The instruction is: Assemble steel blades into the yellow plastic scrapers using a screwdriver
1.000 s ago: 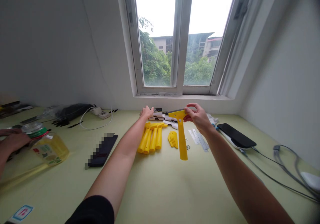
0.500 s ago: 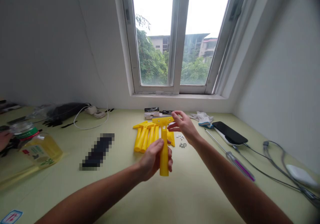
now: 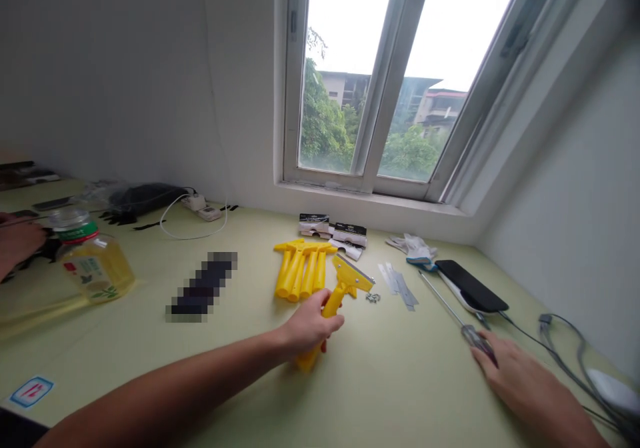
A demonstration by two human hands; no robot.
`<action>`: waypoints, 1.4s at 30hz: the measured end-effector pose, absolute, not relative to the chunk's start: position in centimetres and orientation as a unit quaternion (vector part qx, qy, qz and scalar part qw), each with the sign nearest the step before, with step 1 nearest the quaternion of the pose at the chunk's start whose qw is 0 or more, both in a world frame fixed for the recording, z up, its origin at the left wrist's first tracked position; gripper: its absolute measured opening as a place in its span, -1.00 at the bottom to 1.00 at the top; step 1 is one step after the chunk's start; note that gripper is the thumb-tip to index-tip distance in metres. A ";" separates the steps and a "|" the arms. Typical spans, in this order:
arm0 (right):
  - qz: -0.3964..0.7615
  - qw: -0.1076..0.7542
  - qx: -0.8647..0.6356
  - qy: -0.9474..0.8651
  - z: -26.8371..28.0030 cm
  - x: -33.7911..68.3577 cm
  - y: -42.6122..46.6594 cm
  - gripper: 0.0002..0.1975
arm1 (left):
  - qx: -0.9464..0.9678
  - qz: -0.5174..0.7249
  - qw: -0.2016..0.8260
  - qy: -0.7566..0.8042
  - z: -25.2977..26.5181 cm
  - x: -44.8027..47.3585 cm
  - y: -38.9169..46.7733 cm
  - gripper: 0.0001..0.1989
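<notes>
- left hand [image 3: 313, 325] closed round the handle of the yellow scraper [image 3: 353, 275], which tilts above the table [image 3: 390, 375];
- right hand [image 3: 523, 373], well apart, partly curled over the screwdriver [image 3: 471, 336]; whether clamped, I cannot tell.

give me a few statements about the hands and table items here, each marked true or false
1. The left hand grips a yellow scraper. True.
2. The right hand is on the bottle. False: it is on the handle of the screwdriver.
3. Small boxes lie below the window. True.
4. The screws lie left of the yellow handles. False: the screws lie to their right.
5. Metal blades lie left of the screwdriver. True.
</notes>
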State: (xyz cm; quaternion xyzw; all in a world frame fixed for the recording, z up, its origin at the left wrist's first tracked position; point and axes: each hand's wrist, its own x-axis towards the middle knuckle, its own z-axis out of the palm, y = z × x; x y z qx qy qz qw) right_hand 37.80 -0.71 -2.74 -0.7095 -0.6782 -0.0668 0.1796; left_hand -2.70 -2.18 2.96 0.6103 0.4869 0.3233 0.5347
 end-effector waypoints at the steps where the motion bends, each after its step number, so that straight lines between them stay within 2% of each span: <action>1: -0.055 0.172 -0.709 -0.682 -1.7 37.5 -1.0 -0.63 | 0.669 0.299 0.459 0.503 3.1 -3.1 -2.1 -0.74; 4: -0.088 0.205 -0.740 -0.635 3.0 36.6 -1.8 -0.66 | 0.784 0.229 0.289 0.498 3.5 -4.4 -2.0 -0.79; 6: -0.133 0.300 -0.731 -0.598 6.6 35.9 -2.2 -0.64 | 0.808 0.202 0.262 0.487 3.7 -5.1 -2.0 -0.70; 8: -0.103 0.400 -0.719 -0.560 10.0 34.7 -2.2 -0.58 | 0.817 0.177 0.248 0.490 3.9 -5.3 -2.2 -0.62; 10: -0.001 0.526 -0.630 -0.572 12.9 32.8 -1.5 -0.60 | 0.824 0.136 0.219 0.504 4.1 -5.0 -2.4 -0.64; 13: 0.129 0.626 -0.522 -0.565 16.0 28.7 0.0 -0.71 | 0.848 0.076 0.161 0.499 4.4 -4.1 -2.7 -0.71; 16: 0.418 0.616 -0.333 -0.578 17.3 23.9 1.4 -0.74 | 0.874 0.042 0.115 0.470 4.7 -3.3 -3.0 -0.75; 18: 0.494 0.635 -0.249 -0.539 17.2 21.0 1.9 -0.76 | 0.880 0.033 0.099 0.464 4.7 -3.0 -3.1 -0.74; 21: 0.527 0.672 -0.202 -0.479 16.2 18.1 2.7 -0.71 | 0.876 0.036 0.102 0.470 4.5 -2.5 -2.7 -0.61; 23: 0.537 0.682 -0.194 -0.457 15.5 17.2 3.1 -0.65 | 0.875 0.046 0.118 0.468 4.3 -2.0 -2.3 -0.56; 28: 0.553 0.671 -0.163 -0.466 16.2 18.6 2.1 -0.58 | 0.863 0.115 0.205 0.446 4.3 -1.4 -1.9 -0.69; 30: 0.545 0.681 -0.138 -0.470 17.5 19.9 0.7 -0.59 | 0.832 0.136 0.308 0.441 4.9 -1.7 -2.1 -0.65; 33: 0.518 0.698 -0.107 -0.483 19.1 21.3 -1.4 -0.61 | 0.732 0.112 0.532 0.410 5.4 -2.1 -2.1 -0.59; 35: 0.508 0.700 -0.099 -0.493 19.6 21.3 -2.3 -0.61 | 0.668 0.114 0.622 0.391 4.9 -2.2 -1.9 -0.60; 42: 0.589 0.639 -0.088 -0.487 17.2 17.7 -0.9 -0.59 | 0.618 0.117 0.704 0.330 2.2 -1.5 -0.8 -0.66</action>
